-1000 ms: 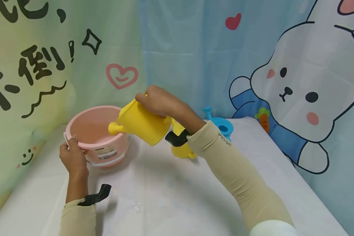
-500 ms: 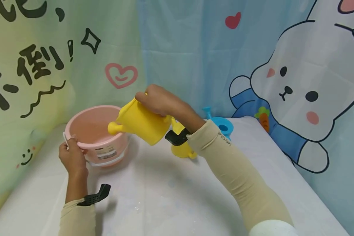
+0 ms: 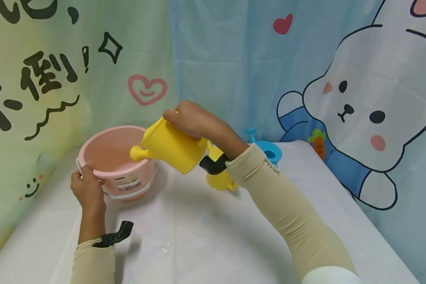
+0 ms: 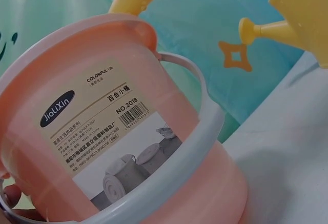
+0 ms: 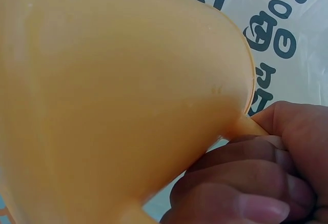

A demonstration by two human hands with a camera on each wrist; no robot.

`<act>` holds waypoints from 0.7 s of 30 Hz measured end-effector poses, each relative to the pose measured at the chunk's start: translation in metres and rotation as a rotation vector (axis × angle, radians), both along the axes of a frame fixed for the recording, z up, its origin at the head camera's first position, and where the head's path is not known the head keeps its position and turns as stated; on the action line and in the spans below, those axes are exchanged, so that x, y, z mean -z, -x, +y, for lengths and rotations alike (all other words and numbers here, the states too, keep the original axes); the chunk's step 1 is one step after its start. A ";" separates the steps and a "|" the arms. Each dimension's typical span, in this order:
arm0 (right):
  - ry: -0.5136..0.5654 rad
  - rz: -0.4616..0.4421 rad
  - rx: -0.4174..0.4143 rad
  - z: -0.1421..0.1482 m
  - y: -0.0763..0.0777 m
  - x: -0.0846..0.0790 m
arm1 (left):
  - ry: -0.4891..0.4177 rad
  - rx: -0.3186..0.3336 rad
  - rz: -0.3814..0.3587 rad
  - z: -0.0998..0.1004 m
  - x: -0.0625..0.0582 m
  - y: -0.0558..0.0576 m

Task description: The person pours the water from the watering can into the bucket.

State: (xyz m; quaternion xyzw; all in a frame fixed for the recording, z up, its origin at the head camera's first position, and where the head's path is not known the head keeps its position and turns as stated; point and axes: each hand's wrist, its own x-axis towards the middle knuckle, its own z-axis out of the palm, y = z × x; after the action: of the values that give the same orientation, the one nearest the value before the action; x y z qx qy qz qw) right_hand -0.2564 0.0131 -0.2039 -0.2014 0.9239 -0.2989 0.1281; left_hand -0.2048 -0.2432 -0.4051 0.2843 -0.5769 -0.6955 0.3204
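Observation:
My right hand (image 3: 195,122) grips the handle of a yellow watering can (image 3: 174,148), its fingers curled round it in the right wrist view. The can hangs above the table, tilted left, its round-tipped spout over the near right rim of a pink bucket (image 3: 127,179). No stream from the spout can be made out. With my left hand (image 3: 88,191) I hold the bucket's near left rim by its white handle (image 3: 136,194). In the left wrist view, fingers (image 4: 13,196) show at the lower left, beside the labelled bucket wall.
Behind my right wrist stands a second yellow watering can (image 3: 220,181), partly hidden. Farther right is a blue watering can (image 3: 269,152). Small wet-looking spots dot the white tabletop (image 3: 184,236). A printed curtain (image 3: 213,51) hangs along the back and sides.
Both hands, the bucket and the tilted watering can hold practically the same positions. Only the head view has shifted slightly.

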 end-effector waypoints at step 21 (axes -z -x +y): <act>-0.009 -0.006 0.012 -0.003 -0.001 -0.002 | -0.010 0.014 -0.012 0.001 -0.003 -0.001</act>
State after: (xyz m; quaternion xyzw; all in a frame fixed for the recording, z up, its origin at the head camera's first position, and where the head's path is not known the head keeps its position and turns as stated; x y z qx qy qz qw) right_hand -0.2554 0.0100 -0.2014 -0.1942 0.9262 -0.2960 0.1299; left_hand -0.2040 -0.2417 -0.4023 0.2859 -0.5772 -0.6989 0.3108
